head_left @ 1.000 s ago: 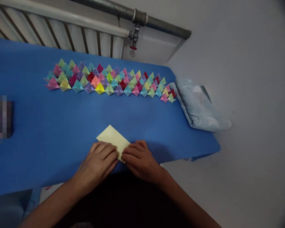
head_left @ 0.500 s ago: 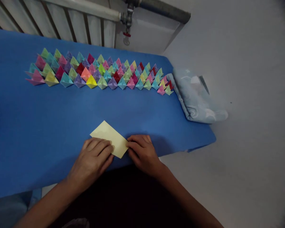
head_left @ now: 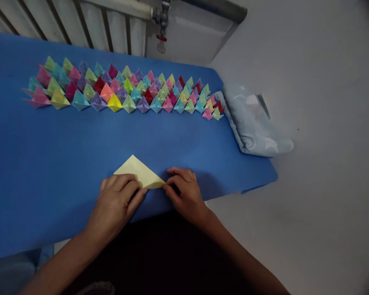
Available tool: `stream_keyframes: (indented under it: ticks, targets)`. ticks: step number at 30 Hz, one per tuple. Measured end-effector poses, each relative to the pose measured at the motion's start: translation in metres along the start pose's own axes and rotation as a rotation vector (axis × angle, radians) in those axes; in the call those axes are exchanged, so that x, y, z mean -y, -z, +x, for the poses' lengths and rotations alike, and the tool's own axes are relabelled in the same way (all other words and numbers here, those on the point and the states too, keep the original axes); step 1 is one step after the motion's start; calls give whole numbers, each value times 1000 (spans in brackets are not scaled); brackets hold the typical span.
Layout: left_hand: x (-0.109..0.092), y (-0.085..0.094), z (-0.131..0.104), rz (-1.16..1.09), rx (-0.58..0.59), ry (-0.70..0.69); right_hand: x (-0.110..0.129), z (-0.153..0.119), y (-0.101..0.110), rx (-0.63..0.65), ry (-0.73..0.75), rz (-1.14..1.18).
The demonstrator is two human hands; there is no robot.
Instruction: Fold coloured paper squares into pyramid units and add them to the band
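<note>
Paper [head_left: 137, 170], one, near table's [head_left: 89, 135] front edge. My left fingers [head_left: 131, 188] press, grip unclear; right fingers [head_left: 178, 180] pinch its corner; slipping could skew it.

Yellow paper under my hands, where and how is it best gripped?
Probably by its right corner, pinched from the right: the paper narrows to a point there, and the right hand is at it. The left hand covers the near left part, so coming from that side looks blocked.
</note>
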State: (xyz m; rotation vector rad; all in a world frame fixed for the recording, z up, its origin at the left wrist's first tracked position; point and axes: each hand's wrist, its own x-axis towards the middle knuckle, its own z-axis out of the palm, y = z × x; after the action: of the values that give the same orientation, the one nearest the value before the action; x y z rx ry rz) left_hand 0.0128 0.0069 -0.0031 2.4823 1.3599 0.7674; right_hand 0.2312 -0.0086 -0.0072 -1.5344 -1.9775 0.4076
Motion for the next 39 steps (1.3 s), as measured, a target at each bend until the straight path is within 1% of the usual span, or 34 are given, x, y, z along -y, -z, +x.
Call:
stream_keyframes:
  ticks: [9,17,21,23,25,27,29,31,34,39]
  targets:
    - [0,-3,3,29,-11,89,2,4,-1,18,-92,22]
    - [4,-5,1,47,-27,94,3,7,0,19,-125,62]
    - [6,-2,-3,84,-17,114,6,11,5,60,-122,35]
    - [4,-1,-4,142,-34,73,11,13,9,129,-94,-17]
    - [2,-1,-5,173,-27,-24,16,16,12,207,-49,-102]
    - [0,-1,-5,156,1,-128,22,18,13,262,-26,-190]
    - [-2,-2,-6,132,9,-180,26,20,14,294,-45,-224]
    - [-3,-2,-8,122,-11,-177,29,22,14,332,-89,-183]
    - [-4,-1,-9,104,-24,-162,29,23,15,366,-168,-55]
    - [-7,0,-6,89,-15,-159,27,25,16,391,-342,308]
